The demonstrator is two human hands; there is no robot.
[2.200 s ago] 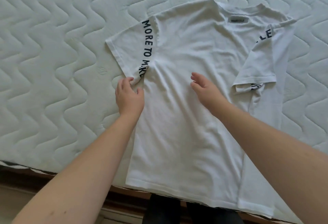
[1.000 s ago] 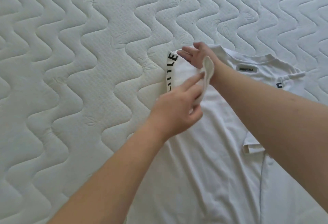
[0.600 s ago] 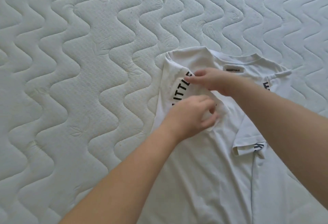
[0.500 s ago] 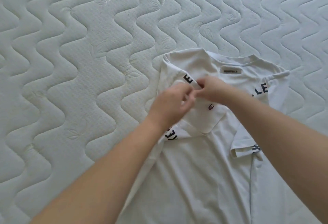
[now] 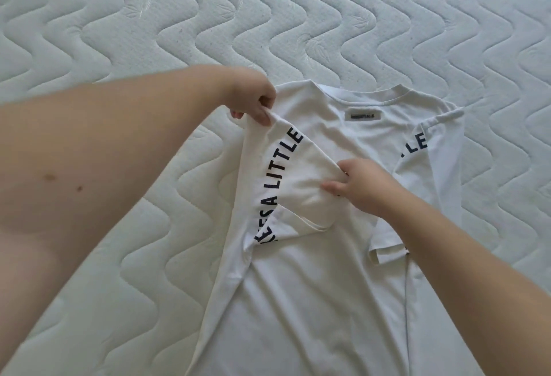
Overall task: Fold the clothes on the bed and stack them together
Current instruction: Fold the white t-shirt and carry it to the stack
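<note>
A white T-shirt (image 5: 313,295) with black lettering lies back side up on the mattress, collar away from me. Its left sleeve (image 5: 298,185) is folded inward over the body, showing "A LITTLE". My left hand (image 5: 253,98) pinches the shirt's left shoulder edge. My right hand (image 5: 360,185) pinches the hem of that folded sleeve near the shirt's middle. The right sleeve (image 5: 423,167) is also folded inward, and my right forearm covers part of it.
The white quilted mattress (image 5: 149,18) with a wavy stitch pattern fills the view around the shirt. No other garments show in this frame.
My left hand has moved from the sleeve hem up to the shoulder edge. My right hand now holds the sleeve hem, and the sleeve lies spread flatter, showing more lettering.
</note>
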